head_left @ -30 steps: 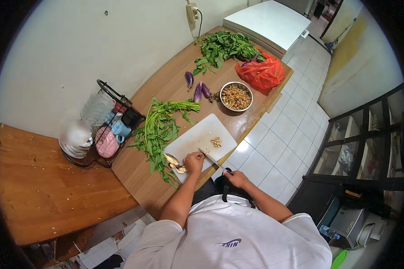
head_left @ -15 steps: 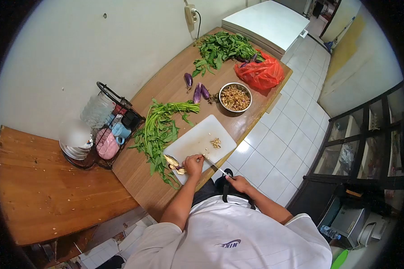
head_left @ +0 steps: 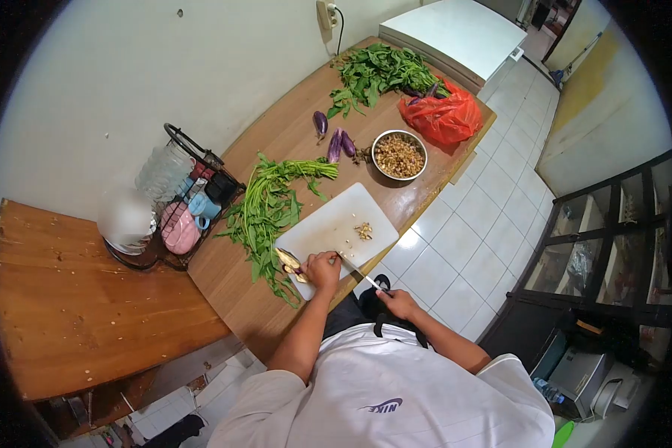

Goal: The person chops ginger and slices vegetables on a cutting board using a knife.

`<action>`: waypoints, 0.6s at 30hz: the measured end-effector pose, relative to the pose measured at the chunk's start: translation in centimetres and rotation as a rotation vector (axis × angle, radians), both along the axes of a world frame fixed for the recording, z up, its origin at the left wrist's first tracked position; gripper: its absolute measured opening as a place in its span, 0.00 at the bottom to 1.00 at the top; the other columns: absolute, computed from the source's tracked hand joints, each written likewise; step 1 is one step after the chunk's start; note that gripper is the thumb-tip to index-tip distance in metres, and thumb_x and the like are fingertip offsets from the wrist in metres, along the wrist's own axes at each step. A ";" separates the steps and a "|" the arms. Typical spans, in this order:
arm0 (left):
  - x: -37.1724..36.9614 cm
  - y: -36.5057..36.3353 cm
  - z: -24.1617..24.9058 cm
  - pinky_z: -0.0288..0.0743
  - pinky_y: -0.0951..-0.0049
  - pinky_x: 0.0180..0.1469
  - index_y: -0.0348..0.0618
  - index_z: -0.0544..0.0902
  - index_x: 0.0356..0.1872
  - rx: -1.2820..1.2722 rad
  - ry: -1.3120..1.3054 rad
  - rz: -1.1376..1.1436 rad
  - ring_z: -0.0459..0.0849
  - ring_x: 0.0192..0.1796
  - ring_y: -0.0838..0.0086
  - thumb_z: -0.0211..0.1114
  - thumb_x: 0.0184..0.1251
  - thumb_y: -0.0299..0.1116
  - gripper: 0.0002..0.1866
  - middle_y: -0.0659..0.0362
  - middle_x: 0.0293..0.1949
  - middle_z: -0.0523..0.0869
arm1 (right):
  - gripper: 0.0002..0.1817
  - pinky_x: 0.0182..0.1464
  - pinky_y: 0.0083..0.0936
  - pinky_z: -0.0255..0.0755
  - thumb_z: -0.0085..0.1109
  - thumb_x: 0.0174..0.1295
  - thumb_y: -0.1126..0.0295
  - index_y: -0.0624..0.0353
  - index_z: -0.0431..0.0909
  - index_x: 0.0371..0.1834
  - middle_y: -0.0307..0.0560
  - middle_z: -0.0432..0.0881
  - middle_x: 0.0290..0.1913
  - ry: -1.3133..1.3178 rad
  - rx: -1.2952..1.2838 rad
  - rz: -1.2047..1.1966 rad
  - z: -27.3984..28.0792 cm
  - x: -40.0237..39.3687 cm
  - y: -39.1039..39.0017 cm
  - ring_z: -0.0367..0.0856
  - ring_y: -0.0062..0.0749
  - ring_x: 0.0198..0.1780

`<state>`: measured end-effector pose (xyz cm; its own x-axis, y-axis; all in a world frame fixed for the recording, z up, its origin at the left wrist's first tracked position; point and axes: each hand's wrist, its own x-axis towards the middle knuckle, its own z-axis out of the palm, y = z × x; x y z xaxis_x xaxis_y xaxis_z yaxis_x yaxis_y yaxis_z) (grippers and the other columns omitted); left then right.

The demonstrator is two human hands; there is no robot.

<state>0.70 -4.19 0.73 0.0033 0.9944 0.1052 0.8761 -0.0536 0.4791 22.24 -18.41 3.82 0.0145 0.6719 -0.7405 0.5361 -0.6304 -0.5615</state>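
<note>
My right hand (head_left: 399,304) is closed round the handle of a knife (head_left: 362,276), whose blade points up-left across the near edge of a white cutting board (head_left: 325,224). At the blade's tip, my left hand (head_left: 323,269) pinches a piece of eggplant, mostly hidden under the fingers. Left of that hand lie cut eggplant strips (head_left: 289,261), pale with purple skin. A small heap of diced eggplant (head_left: 364,231) rests on the board's right part, with a few loose bits nearby. Beyond the board, a metal bowl (head_left: 399,178) holds many browned diced pieces.
Leafy green stems (head_left: 265,213) lie along the board's left side. Whole purple eggplants (head_left: 334,145) sit behind the board. Farther back are more greens (head_left: 381,71) and a red plastic bag (head_left: 444,116). A black dish rack (head_left: 224,179) with cups stands left by the wall.
The camera view has shifted slightly, moving the table up and right in the picture. Both hands keep nearly the same places, with the knife still by the left fingertips.
</note>
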 end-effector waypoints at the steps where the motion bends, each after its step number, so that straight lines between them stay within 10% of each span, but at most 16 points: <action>1: -0.1 -0.1 -0.2 0.61 0.58 0.58 0.59 0.93 0.30 -0.004 0.008 0.024 0.83 0.46 0.69 0.78 0.54 0.41 0.04 0.69 0.35 0.92 | 0.41 0.57 0.44 0.77 0.48 0.69 0.29 0.60 0.89 0.49 0.68 0.88 0.45 0.000 -0.008 0.001 -0.1 0.0 -0.2 0.87 0.60 0.52; 18: -0.5 -0.7 0.1 0.61 0.58 0.60 0.60 0.94 0.28 -0.041 -0.010 0.012 0.82 0.46 0.68 0.77 0.55 0.41 0.03 0.69 0.35 0.92 | 0.40 0.60 0.45 0.76 0.45 0.70 0.29 0.58 0.89 0.49 0.66 0.88 0.46 -0.035 -0.081 0.040 1.0 0.1 0.1 0.85 0.60 0.55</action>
<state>0.24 -4.84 0.86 -0.0096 0.9979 0.0648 0.8719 -0.0234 0.4891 22.33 -18.27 4.86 0.0150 0.6106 -0.7918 0.5802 -0.6503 -0.4905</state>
